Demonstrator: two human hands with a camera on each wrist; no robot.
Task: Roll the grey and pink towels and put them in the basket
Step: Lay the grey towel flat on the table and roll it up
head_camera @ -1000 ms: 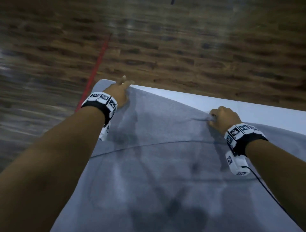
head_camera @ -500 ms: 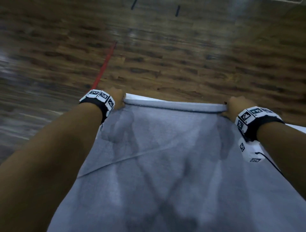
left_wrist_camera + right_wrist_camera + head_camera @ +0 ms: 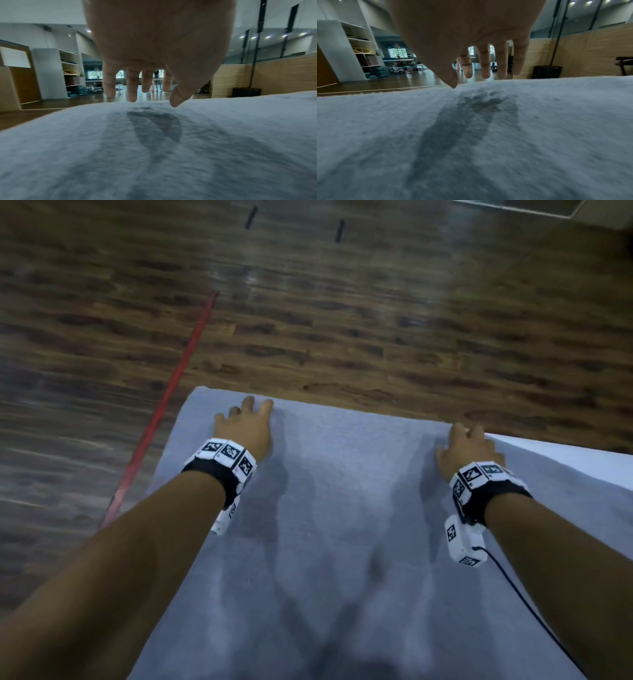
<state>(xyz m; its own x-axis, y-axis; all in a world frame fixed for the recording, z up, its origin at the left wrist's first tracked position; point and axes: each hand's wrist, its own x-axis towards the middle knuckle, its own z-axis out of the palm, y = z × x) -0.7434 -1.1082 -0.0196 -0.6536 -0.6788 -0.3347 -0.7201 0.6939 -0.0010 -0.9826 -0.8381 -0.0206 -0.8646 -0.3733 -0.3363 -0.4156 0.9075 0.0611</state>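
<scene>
Although the grey towel (image 3: 342, 525) is laid flat over the white table (image 3: 565, 453), no roll is seen in it, so the task is judged to be at its very beginning. Neither the pink towel nor the basket is shown in any view; their whereabouts cannot be stated. Rolling of both towels and both placements are therefore taken as outstanding.

The left hand (image 3: 245, 428) is held at the towel's far edge near its left corner, fingers (image 3: 132, 86) straight and spread, nothing gripped. The right hand (image 3: 467, 450) is held at the far right corner, fingers (image 3: 485, 62) likewise extended and apart, nothing gripped. Whether the fingertips press the cloth or hover just above it cannot be settled.

The far edge of the towel is aligned closely with the table's far edge; beyond it only wooden floor (image 3: 342, 320) is seen, crossed by a red line (image 3: 178, 374). A strip of bare table is exposed to the right. Ample flat cloth lies between the hands and the person for rolling inward.
</scene>
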